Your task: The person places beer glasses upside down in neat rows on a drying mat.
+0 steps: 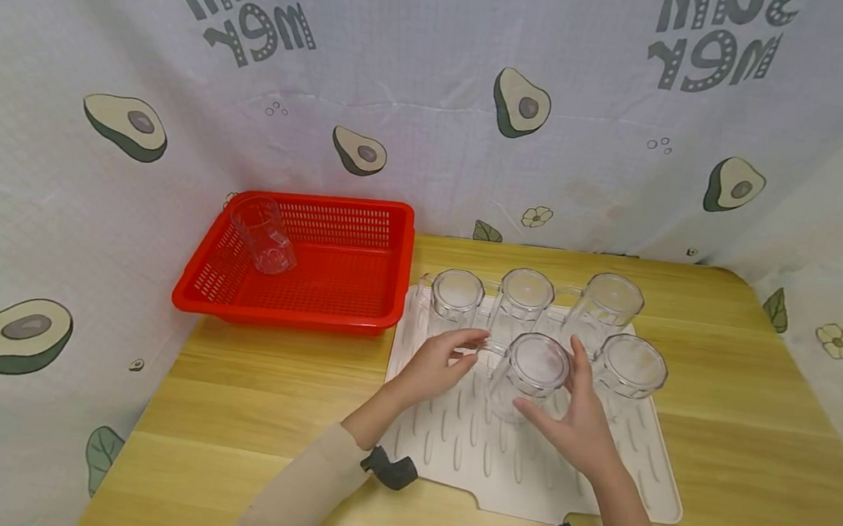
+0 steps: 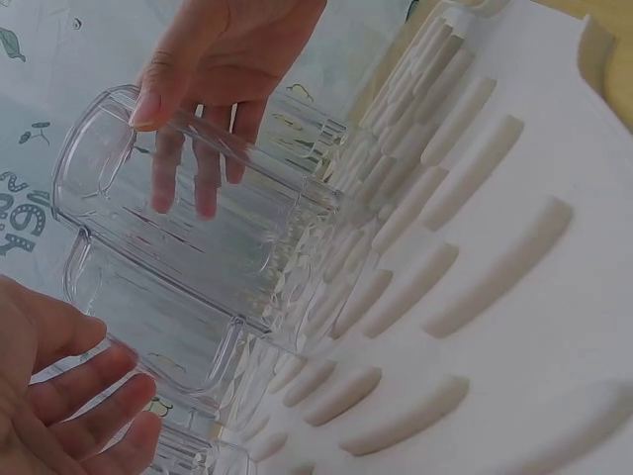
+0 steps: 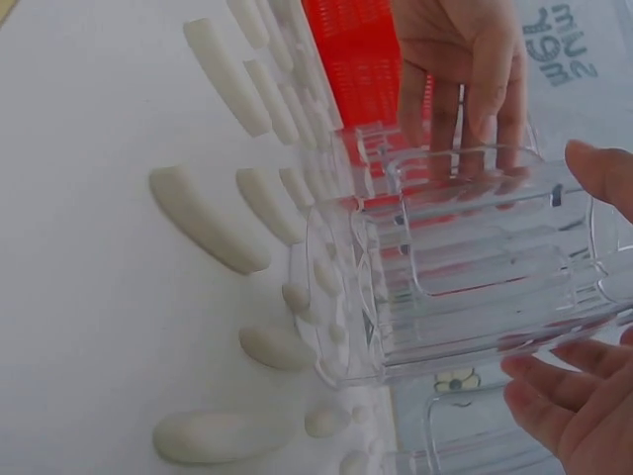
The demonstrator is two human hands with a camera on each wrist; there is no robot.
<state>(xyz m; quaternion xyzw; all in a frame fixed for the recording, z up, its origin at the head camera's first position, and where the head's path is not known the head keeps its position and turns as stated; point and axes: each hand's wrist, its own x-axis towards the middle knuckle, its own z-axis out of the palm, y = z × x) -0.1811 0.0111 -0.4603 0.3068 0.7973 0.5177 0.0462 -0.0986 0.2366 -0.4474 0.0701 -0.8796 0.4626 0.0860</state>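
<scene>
An upside-down clear mug (image 1: pixel 532 373) stands rim down on the white ridged drying mat (image 1: pixel 444 432). My right hand (image 1: pixel 577 419) holds it around the body, thumb on the near side and fingers on the far side. Beside the mug's handle (image 2: pixel 158 346), my left hand (image 1: pixel 436 369) has its fingers loosely bent, not closed round it. Whether those fingertips touch the handle I cannot tell. Behind stand three more inverted mugs: one at left (image 1: pixel 456 295), one in the middle (image 1: pixel 525 297) and one at right (image 1: pixel 609 304). Another mug (image 1: pixel 630 369) is just right of my right hand.
At the back left, a red plastic basket (image 1: pixel 311 320) has a clear mug (image 1: pixel 266 237) leaning in its left corner. The wooden table (image 1: pixel 266 400) extends around the mat. An avocado-print curtain (image 1: pixel 424 63) hangs behind and at the sides.
</scene>
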